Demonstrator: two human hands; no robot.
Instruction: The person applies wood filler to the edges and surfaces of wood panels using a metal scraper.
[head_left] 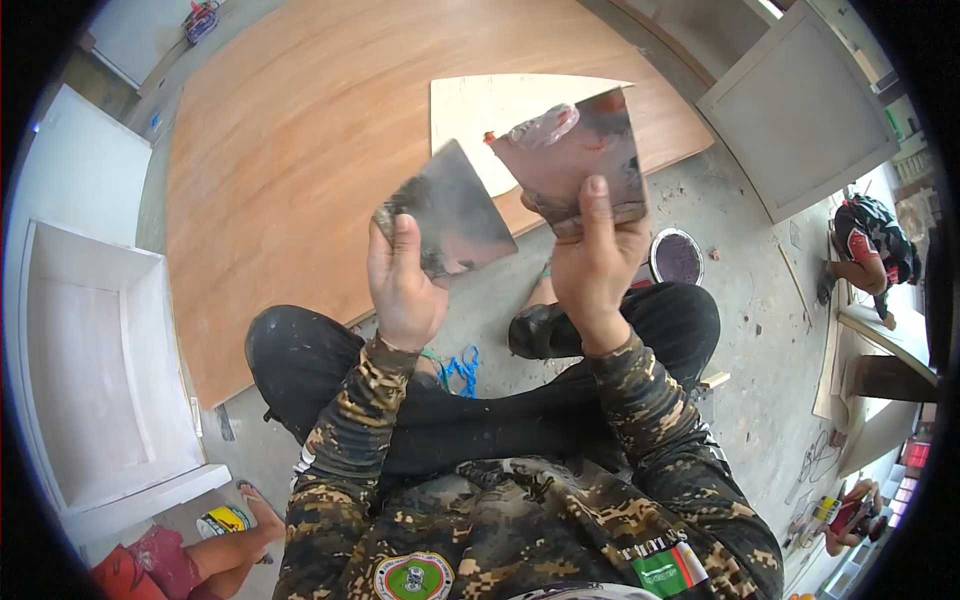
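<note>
My left hand [408,285] grips a thin, dark, flat plate [455,215] by its lower left side, thumb on top. In my right hand [600,260] is a second flat plate [580,150], thumb pressed on its face. A pale, glossy lump of putty-like material [545,127] lies on the upper part of that second plate, with small red specks near it. The two plates are held up side by side, a small gap between them. Beneath them lie a large brown wood sheet [300,150] and a smaller pale board [460,110].
A round container [677,258] stands beyond my right knee. White cabinet frames [45,350] are at the left, and a grey panel [800,110] is at the upper right. Blue string [460,372] lies between my legs. Other people [868,245] crouch or sit at both sides.
</note>
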